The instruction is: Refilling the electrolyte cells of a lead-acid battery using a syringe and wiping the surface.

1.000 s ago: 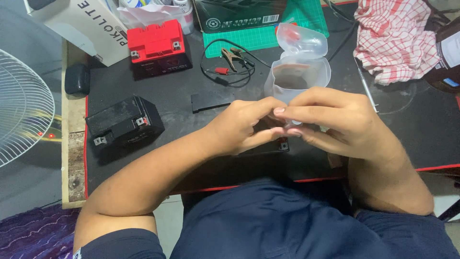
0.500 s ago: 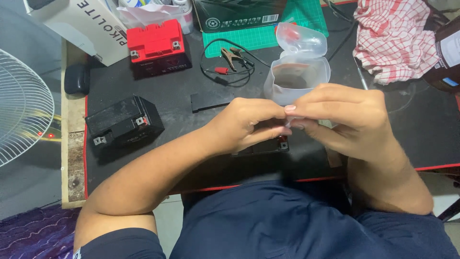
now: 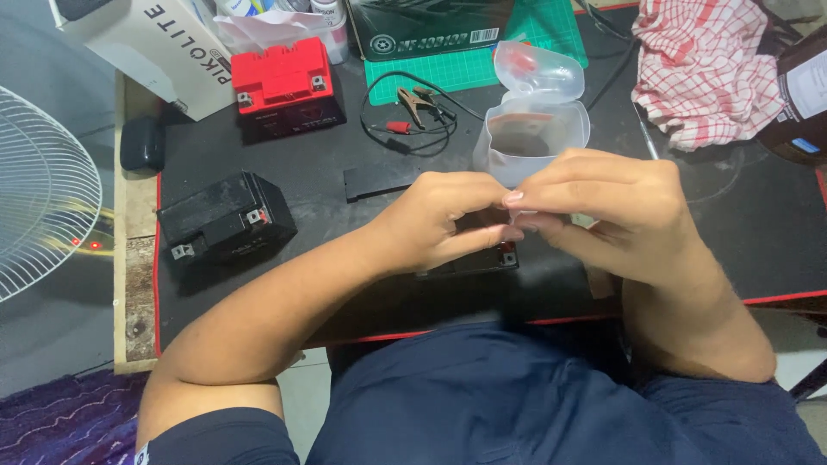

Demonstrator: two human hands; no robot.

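Two bare hands meet at the middle of the view, fingertips pressed together over a dark work mat (image 3: 345, 293). Both the left hand (image 3: 439, 220) and the right hand (image 3: 603, 211) are curled nearly closed, thumbs and forefingers pinching at the same spot; whatever sits between them is too small and too hidden to name, so I cannot tell what they hold. Directly under the fingers lies a black battery (image 3: 482, 258), mostly covered, with only its near edge and a red-marked terminal showing. Just beyond the hands stands a clear plastic tub (image 3: 530, 138) with its hinged lid flipped open. Farther out from the left hand lie clip leads (image 3: 413, 116) with a red end, a red battery (image 3: 284, 82), and, off to its outer side, a second black battery (image 3: 224, 220). A red checked cloth (image 3: 698, 69) lies well beyond the right hand. Judging by the pinch, the step in hand looks like fine fingertip work on some small part above the battery terminal. The next move would seem to call for a steady grip and careful alignment, since a small part could easily slip.
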